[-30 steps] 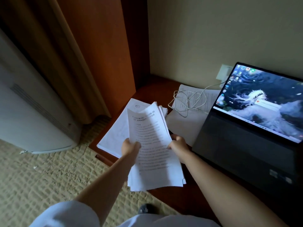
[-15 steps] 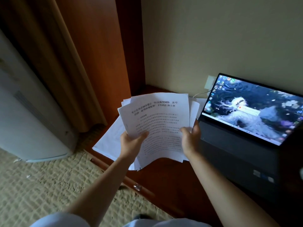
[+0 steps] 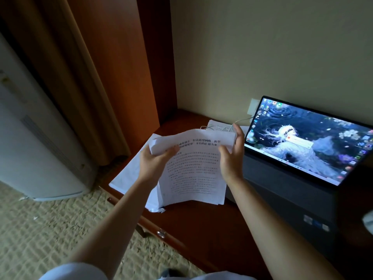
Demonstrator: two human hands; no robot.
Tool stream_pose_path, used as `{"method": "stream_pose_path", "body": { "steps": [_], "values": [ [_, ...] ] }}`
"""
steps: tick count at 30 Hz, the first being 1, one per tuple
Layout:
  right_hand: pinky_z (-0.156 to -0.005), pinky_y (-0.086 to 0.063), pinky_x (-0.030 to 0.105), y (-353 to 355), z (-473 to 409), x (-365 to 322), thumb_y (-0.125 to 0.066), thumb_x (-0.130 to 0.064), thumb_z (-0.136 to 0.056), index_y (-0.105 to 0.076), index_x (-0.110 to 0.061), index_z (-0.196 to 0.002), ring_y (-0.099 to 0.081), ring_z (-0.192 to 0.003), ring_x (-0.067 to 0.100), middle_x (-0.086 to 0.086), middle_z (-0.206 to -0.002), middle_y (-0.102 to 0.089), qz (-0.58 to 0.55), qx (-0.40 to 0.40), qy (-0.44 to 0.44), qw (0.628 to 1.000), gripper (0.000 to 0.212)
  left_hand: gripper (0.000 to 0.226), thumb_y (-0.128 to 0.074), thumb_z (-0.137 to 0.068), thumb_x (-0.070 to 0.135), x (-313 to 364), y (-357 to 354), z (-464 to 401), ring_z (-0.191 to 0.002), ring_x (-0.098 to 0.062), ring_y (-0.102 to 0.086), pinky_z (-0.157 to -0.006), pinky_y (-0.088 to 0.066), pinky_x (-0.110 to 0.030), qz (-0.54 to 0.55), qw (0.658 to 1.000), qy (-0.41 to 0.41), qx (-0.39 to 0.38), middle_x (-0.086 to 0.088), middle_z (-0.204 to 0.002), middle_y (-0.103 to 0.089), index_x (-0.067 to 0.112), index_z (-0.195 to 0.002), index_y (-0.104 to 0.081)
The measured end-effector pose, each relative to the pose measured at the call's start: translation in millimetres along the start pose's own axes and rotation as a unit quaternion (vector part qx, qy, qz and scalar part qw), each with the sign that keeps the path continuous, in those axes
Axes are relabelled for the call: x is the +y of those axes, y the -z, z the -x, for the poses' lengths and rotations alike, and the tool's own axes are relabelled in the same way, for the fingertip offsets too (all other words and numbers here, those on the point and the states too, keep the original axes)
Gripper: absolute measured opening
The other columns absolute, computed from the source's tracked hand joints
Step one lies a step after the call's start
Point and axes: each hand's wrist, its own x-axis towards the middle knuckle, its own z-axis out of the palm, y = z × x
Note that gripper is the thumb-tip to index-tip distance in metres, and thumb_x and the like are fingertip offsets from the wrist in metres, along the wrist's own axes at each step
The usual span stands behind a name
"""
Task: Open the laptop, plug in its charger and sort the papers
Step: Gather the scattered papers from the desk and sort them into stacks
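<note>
A stack of printed papers (image 3: 193,170) stands upright on the dark wooden desk (image 3: 201,225), its lower edge on the desktop. My left hand (image 3: 153,162) grips the stack's left edge near the top. My right hand (image 3: 232,156) lies flat against the right edge with fingers straight. More white sheets (image 3: 127,176) lie on the desk behind and to the left. The laptop (image 3: 302,158) stands open on the right with its screen lit. A white charger cable (image 3: 240,123) runs from the wall socket (image 3: 254,107) across loose paper behind the stack.
A wooden door frame (image 3: 121,77) rises at the left of the desk. A white appliance (image 3: 36,142) stands on the patterned carpet (image 3: 50,229) at far left. The desk's front edge carries a small metal drawer handle (image 3: 161,233).
The stack has been turned upright and set on its lower edge on the desk. Both hands have slid higher along its sides; the right hand's fingers have straightened.
</note>
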Motion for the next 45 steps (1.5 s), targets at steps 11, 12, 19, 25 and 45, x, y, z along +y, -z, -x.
{"method": "stream_pose_path", "body": {
  "steps": [11, 12, 19, 25, 45],
  "values": [
    [-0.057, -0.045, 0.020, 1, 24, 47, -0.051, 0.004, -0.086, -0.052, -0.014, -0.104, -0.062, -0.083, 0.021, 0.004, -0.090, -0.062, 0.039, -0.054, -0.207, 0.976, 0.025, 0.004, -0.069, -0.085, 0.016, -55, 1, 17, -0.084, -0.025, -0.066, -0.067, -0.055, -0.035, -0.036, 0.983, 0.180, -0.016, -0.002, -0.087, -0.070, 0.015, -0.088, -0.067],
    [-0.055, -0.043, 0.020, -2, 25, 47, -0.049, 0.005, -0.086, -0.053, -0.013, -0.101, -0.061, -0.080, 0.019, 0.002, -0.087, -0.061, 0.047, -0.037, -0.211, 0.976, 0.023, 0.005, -0.068, -0.086, 0.018, -58, 0, 16, -0.086, -0.026, -0.066, -0.069, -0.055, -0.038, -0.010, 0.983, 0.185, 0.002, -0.005, -0.090, -0.070, 0.013, -0.089, -0.067],
    [-0.053, -0.040, 0.022, -32, 19, 43, -0.047, -0.006, -0.087, -0.056, -0.020, -0.088, -0.060, -0.073, 0.015, -0.005, -0.078, -0.060, 0.160, -0.053, -0.188, 0.968, 0.017, 0.016, -0.069, -0.085, 0.014, -68, 13, -11, -0.085, -0.024, -0.066, -0.060, -0.052, -0.029, -0.022, 0.982, 0.188, 0.027, -0.005, -0.090, -0.068, 0.007, -0.100, -0.066],
    [-0.065, -0.042, 0.027, -109, 1, 49, -0.043, -0.009, -0.085, -0.060, -0.017, -0.101, -0.061, -0.085, 0.022, -0.003, -0.091, -0.063, 0.179, -0.049, -0.235, 0.954, 0.025, 0.026, -0.070, -0.080, 0.019, -73, 70, -87, -0.080, -0.019, -0.063, -0.061, -0.050, -0.026, -0.189, 0.966, 0.149, 0.100, 0.001, -0.092, -0.065, 0.014, -0.102, -0.059],
    [-0.084, -0.049, 0.032, -189, 19, 137, -0.042, -0.004, -0.087, -0.035, -0.012, -0.136, -0.058, -0.112, 0.030, 0.008, -0.127, -0.058, 0.279, -0.005, -0.380, 0.882, 0.050, 0.051, -0.037, -0.080, -0.002, -181, 95, -179, -0.108, -0.027, -0.051, -0.098, -0.031, -0.045, -0.491, 0.860, 0.131, -0.042, -0.007, -0.116, -0.054, 0.022, -0.122, -0.054]
  ]
}}
